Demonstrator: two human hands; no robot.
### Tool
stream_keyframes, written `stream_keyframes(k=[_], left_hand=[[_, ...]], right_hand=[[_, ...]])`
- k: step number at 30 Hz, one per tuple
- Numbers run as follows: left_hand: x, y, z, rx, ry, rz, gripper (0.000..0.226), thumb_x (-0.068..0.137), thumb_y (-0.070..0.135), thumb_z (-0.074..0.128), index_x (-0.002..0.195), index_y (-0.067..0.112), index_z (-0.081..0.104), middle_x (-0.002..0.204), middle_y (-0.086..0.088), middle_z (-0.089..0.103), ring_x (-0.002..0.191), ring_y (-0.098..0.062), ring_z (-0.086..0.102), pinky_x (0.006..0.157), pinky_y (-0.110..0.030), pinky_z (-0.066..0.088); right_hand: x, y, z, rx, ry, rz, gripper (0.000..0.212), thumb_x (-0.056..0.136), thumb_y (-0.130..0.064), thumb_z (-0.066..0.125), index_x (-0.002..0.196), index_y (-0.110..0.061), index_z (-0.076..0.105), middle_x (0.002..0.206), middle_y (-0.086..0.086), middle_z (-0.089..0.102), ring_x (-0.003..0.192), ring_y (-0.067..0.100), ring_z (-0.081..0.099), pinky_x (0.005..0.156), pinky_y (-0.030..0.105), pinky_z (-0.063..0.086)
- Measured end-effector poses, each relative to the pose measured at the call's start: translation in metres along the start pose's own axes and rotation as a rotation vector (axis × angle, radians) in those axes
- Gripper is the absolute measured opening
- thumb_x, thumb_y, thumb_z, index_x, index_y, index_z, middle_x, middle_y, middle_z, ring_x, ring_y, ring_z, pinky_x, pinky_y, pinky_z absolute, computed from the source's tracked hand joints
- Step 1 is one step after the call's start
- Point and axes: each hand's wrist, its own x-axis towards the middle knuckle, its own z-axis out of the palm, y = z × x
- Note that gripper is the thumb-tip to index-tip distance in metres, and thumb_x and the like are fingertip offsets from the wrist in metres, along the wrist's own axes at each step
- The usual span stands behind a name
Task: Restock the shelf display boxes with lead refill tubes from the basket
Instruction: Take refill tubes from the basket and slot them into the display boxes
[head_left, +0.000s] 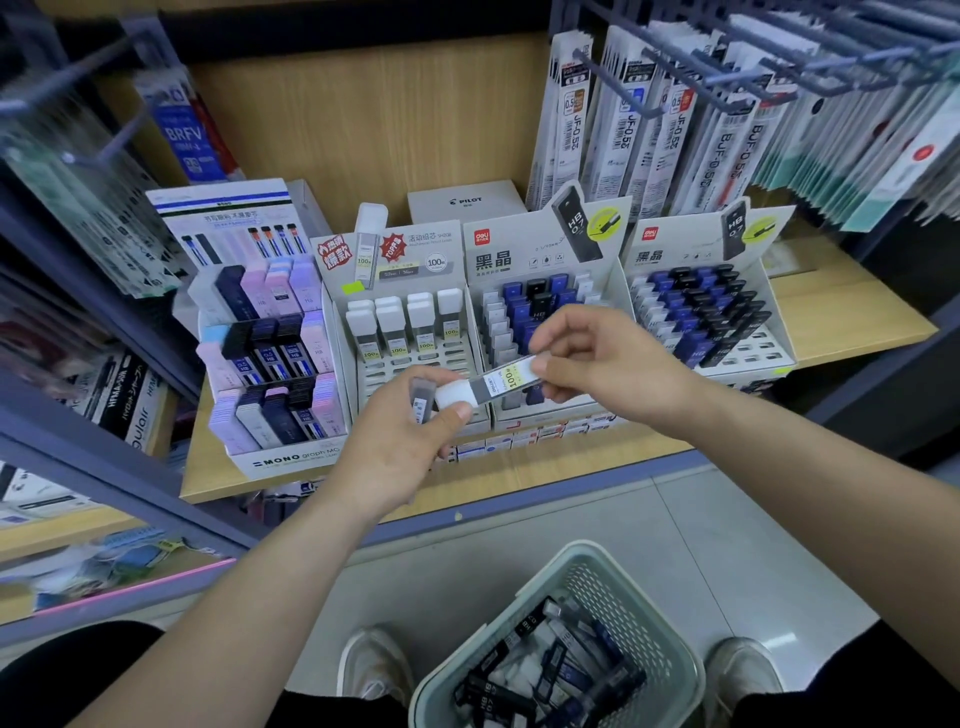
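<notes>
My left hand (400, 441) grips a small bunch of lead refill tubes (423, 402), white-capped with grey bodies. My right hand (597, 364) pinches the far end of one tube (498, 384) with a yellow "100" label, which lies between both hands. Both hands hover in front of the white display box (332, 317) that holds several white-capped tubes (400, 327) in its back rows, with bare slots in front. The pale green basket (660, 613) sits on the floor below, with several dark and white tubes inside.
A MONO box (291, 460) with pastel and navy tubes stands to the left. Two Deli boxes (623, 312) of blue and black tubes stand to the right. Hanging pen refill packs (675, 130) overhang the shelf's right side. My shoes flank the basket.
</notes>
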Motion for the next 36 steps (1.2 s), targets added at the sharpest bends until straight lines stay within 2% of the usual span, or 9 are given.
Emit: stream_keyframes(k=[5, 10, 13, 17, 23, 26, 31, 34, 36], left_hand=[[0.002, 0.002, -0.002, -0.078, 0.097, -0.013, 0.020, 0.092, 0.019, 0.070, 0.109, 0.027, 0.063, 0.065, 0.005, 0.057, 0.048, -0.004, 0.050, 0.052, -0.022, 0.045], [0.002, 0.002, 0.002, -0.064, 0.093, 0.015, 0.020, 0.088, 0.022, 0.075, 0.100, 0.034, 0.064, 0.086, 0.004, 0.068, 0.056, -0.011, 0.053, 0.060, -0.031, 0.043], [0.003, 0.001, 0.004, -0.039, 0.078, 0.027, 0.020, 0.088, 0.020, 0.076, 0.100, 0.033, 0.066, 0.088, 0.012, 0.068, 0.060, -0.002, 0.055, 0.066, -0.029, 0.042], [0.001, 0.003, 0.004, -0.003, 0.044, 0.035, 0.021, 0.091, 0.021, 0.072, 0.102, 0.035, 0.061, 0.085, 0.009, 0.064, 0.050, -0.007, 0.053, 0.055, -0.026, 0.045], [0.001, -0.001, -0.005, 0.003, 0.029, 0.047, 0.010, 0.096, 0.023, 0.065, 0.105, 0.024, 0.061, 0.069, -0.003, 0.068, 0.044, -0.016, 0.048, 0.045, -0.023, 0.042], [-0.001, -0.005, -0.009, 0.031, 0.021, 0.023, 0.007, 0.097, 0.026, 0.064, 0.103, 0.024, 0.062, 0.061, -0.004, 0.064, 0.038, -0.009, 0.045, 0.040, -0.022, 0.036], [-0.001, -0.021, -0.021, 0.095, -0.019, -0.016, 0.006, 0.097, 0.035, 0.060, 0.098, 0.029, 0.061, 0.060, 0.009, 0.061, 0.050, -0.002, 0.051, 0.060, -0.029, 0.041], [-0.002, -0.026, -0.028, 0.024, -0.042, -0.087, 0.003, 0.101, 0.023, 0.052, 0.100, 0.026, 0.052, 0.065, 0.005, 0.060, 0.052, -0.005, 0.048, 0.055, -0.022, 0.039], [-0.003, -0.028, -0.032, -0.030, -0.045, -0.140, 0.015, 0.100, 0.012, 0.048, 0.101, 0.026, 0.045, 0.069, 0.001, 0.059, 0.053, -0.010, 0.044, 0.054, -0.022, 0.037]], right_hand=[[-0.008, 0.006, 0.005, -0.035, -0.092, 0.074, 0.014, 0.087, -0.007, 0.075, 0.092, -0.004, 0.062, 0.072, 0.011, 0.073, 0.069, 0.024, 0.071, 0.070, 0.038, 0.058], [-0.017, 0.007, 0.022, -0.074, -0.194, 0.080, 0.016, 0.089, -0.013, 0.074, 0.088, -0.007, 0.060, 0.069, 0.007, 0.072, 0.069, 0.027, 0.070, 0.072, 0.043, 0.059], [-0.015, 0.006, 0.030, -0.034, -0.166, 0.044, 0.027, 0.087, -0.009, 0.076, 0.107, -0.012, 0.059, 0.082, 0.005, 0.067, 0.062, 0.021, 0.062, 0.065, 0.039, 0.060], [-0.013, 0.001, 0.034, -0.092, -0.212, -0.021, 0.068, 0.087, -0.003, 0.074, 0.139, -0.035, 0.044, 0.100, 0.005, 0.058, 0.059, 0.021, 0.060, 0.060, 0.034, 0.058], [-0.007, -0.003, 0.029, -0.101, -0.111, -0.046, 0.056, 0.087, -0.002, 0.073, 0.124, -0.031, 0.044, 0.092, 0.004, 0.059, 0.061, 0.031, 0.065, 0.060, 0.047, 0.061], [-0.003, -0.002, 0.026, -0.067, -0.009, -0.055, 0.040, 0.089, -0.007, 0.072, 0.109, -0.028, 0.044, 0.088, 0.009, 0.065, 0.063, 0.027, 0.065, 0.060, 0.047, 0.061], [0.007, -0.004, 0.025, -0.071, 0.148, -0.122, 0.026, 0.092, -0.010, 0.068, 0.097, -0.025, 0.047, 0.086, -0.004, 0.067, 0.064, 0.028, 0.069, 0.061, 0.053, 0.059], [0.019, -0.009, 0.023, -0.164, 0.228, -0.186, 0.027, 0.091, -0.011, 0.068, 0.097, -0.029, 0.049, 0.090, -0.001, 0.064, 0.067, 0.032, 0.068, 0.065, 0.055, 0.058], [0.030, -0.014, 0.023, -0.232, 0.239, -0.232, 0.028, 0.090, -0.011, 0.068, 0.100, -0.030, 0.050, 0.090, 0.001, 0.064, 0.068, 0.031, 0.068, 0.070, 0.053, 0.057]])
